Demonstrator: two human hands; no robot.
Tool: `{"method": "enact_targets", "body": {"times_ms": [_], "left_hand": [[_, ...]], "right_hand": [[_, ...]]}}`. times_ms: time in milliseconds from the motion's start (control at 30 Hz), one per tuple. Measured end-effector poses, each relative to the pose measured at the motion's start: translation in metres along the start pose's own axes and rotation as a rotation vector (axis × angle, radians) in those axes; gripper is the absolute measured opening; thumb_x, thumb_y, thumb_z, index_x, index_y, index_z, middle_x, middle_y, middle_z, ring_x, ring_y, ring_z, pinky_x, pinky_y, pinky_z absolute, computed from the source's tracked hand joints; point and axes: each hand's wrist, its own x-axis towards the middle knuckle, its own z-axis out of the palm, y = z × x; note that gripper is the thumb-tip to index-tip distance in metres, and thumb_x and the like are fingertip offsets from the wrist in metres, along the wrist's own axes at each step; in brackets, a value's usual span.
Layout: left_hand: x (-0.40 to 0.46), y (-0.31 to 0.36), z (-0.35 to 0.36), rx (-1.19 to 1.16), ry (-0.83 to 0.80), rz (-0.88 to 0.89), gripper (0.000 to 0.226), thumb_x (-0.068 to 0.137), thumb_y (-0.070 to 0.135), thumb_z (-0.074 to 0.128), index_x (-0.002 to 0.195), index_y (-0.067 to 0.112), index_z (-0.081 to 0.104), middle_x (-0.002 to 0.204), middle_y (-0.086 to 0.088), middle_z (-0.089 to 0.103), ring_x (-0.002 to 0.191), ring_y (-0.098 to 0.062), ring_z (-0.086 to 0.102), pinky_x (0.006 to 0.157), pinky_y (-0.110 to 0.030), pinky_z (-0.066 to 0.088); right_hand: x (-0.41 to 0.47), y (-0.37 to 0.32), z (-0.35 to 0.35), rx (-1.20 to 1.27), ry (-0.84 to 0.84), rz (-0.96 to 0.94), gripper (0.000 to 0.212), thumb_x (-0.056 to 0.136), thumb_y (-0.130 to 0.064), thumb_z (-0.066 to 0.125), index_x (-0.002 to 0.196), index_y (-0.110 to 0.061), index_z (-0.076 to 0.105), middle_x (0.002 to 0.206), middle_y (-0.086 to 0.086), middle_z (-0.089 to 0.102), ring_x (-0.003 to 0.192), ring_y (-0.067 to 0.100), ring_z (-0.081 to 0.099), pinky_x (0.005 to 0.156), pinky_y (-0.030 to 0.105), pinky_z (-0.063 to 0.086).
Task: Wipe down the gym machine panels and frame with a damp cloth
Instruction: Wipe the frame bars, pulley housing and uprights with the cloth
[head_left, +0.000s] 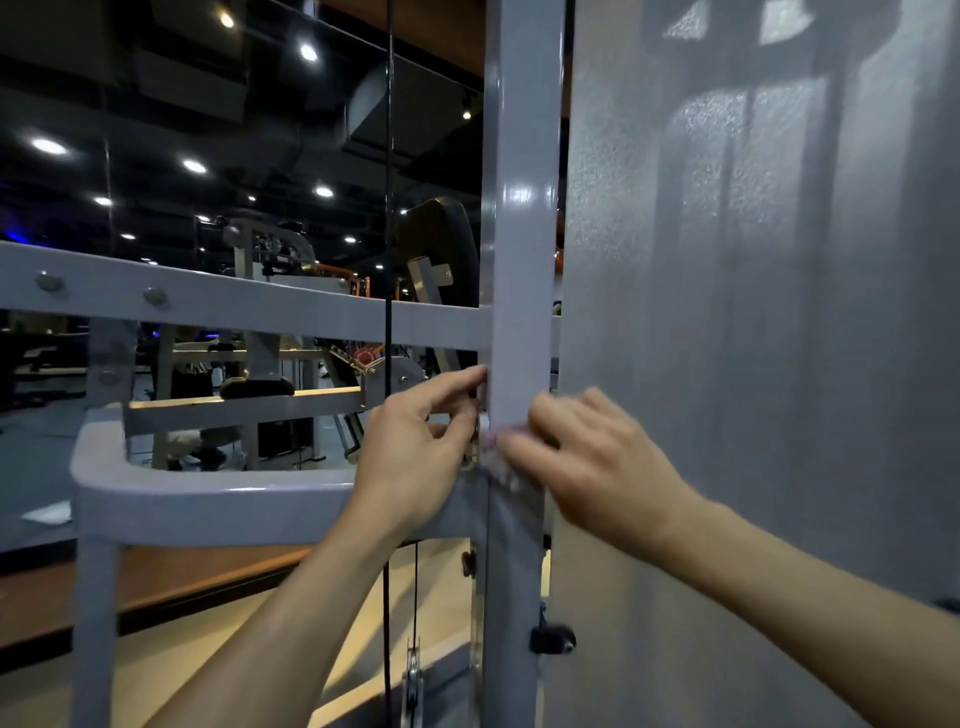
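While the cloth (501, 460) is pinched by the right hand (587, 457), firm strokes down the post (522, 234) are advised; left hand (415, 441) fingers loosely curled, steadying.

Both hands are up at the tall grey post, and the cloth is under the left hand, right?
Not quite. Both hands are at the tall grey post, but the head view shows the blurred cloth under the fingers of the right hand, not the left hand, which touches the post's edge.
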Motion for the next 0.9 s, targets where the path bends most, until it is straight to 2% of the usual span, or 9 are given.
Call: {"method": "enact_targets", "body": {"times_ms": [133,267,333,433,533,633,767,833,900], "left_hand": [[0.000,-0.003,0.001,0.014,0.023,0.014,0.042,0.101,0.007,0.064,0.131,0.035,0.069,0.115,0.030,0.070,0.109,0.011,0.064,0.090,-0.018,0.058],[0.001,-0.004,0.001,0.032,0.014,0.028,0.044,0.100,0.006,0.065,0.132,0.036,0.069,0.115,0.027,0.071,0.109,0.010,0.064,0.091,-0.016,0.056],[0.001,-0.006,0.002,0.050,0.007,0.024,0.044,0.100,0.007,0.065,0.132,0.037,0.068,0.119,0.026,0.070,0.112,0.009,0.064,0.095,-0.018,0.055],[0.002,-0.009,0.002,0.051,0.013,0.021,0.044,0.101,0.007,0.063,0.135,0.035,0.068,0.126,0.024,0.070,0.116,0.005,0.064,0.102,-0.031,0.056],[0.003,-0.010,0.004,0.037,0.034,0.031,0.043,0.101,0.006,0.062,0.133,0.032,0.070,0.121,0.024,0.072,0.111,0.005,0.067,0.102,-0.035,0.057],[0.004,-0.012,0.004,0.029,0.033,0.038,0.041,0.101,0.006,0.062,0.133,0.031,0.070,0.121,0.023,0.072,0.111,0.004,0.067,0.101,-0.035,0.057],[0.005,-0.014,0.003,0.025,0.011,0.037,0.042,0.103,0.004,0.060,0.135,0.029,0.069,0.126,0.020,0.071,0.116,0.004,0.065,0.105,-0.033,0.055],[0.004,-0.013,0.003,0.007,-0.009,0.016,0.044,0.103,0.000,0.055,0.136,0.027,0.068,0.128,0.019,0.070,0.116,0.007,0.065,0.107,-0.031,0.053],[0.004,-0.012,0.003,-0.010,-0.013,0.001,0.047,0.103,-0.004,0.051,0.136,0.025,0.068,0.127,0.018,0.071,0.115,0.004,0.066,0.107,-0.033,0.053]], "right_hand": [[-0.018,-0.006,0.000,0.007,-0.102,-0.147,0.024,0.104,-0.009,0.041,0.094,-0.018,0.061,0.083,0.005,0.048,0.067,0.023,0.045,0.063,0.036,0.039],[0.010,0.018,-0.005,-0.032,-0.030,0.112,0.015,0.096,-0.019,0.057,0.102,-0.015,0.070,0.089,0.009,0.055,0.069,0.028,0.051,0.064,0.040,0.039],[0.006,0.006,0.000,-0.011,-0.008,0.170,0.014,0.097,-0.020,0.060,0.102,-0.012,0.070,0.089,0.010,0.055,0.068,0.027,0.049,0.064,0.041,0.040],[-0.026,-0.027,0.011,0.045,-0.005,0.080,0.025,0.106,-0.016,0.049,0.088,-0.013,0.066,0.080,0.006,0.048,0.065,0.024,0.041,0.063,0.036,0.034],[-0.054,-0.045,0.014,0.076,-0.109,-0.047,0.032,0.106,-0.013,0.040,0.088,-0.017,0.066,0.082,0.003,0.047,0.066,0.021,0.041,0.064,0.034,0.032],[-0.041,-0.032,0.011,0.047,-0.117,-0.048,0.020,0.102,-0.011,0.050,0.090,-0.018,0.065,0.083,0.004,0.050,0.067,0.024,0.046,0.064,0.036,0.034],[-0.009,-0.010,0.006,0.022,-0.024,0.173,0.009,0.095,-0.016,0.062,0.098,-0.014,0.069,0.087,0.008,0.055,0.069,0.028,0.050,0.063,0.040,0.037],[-0.018,-0.028,0.009,0.040,-0.012,0.144,0.004,0.095,-0.016,0.066,0.093,-0.014,0.068,0.084,0.007,0.052,0.067,0.027,0.046,0.062,0.037,0.032],[-0.039,-0.053,0.014,0.063,-0.074,0.006,0.008,0.097,-0.014,0.065,0.089,-0.016,0.064,0.083,0.005,0.049,0.066,0.024,0.043,0.063,0.036,0.029]]}}
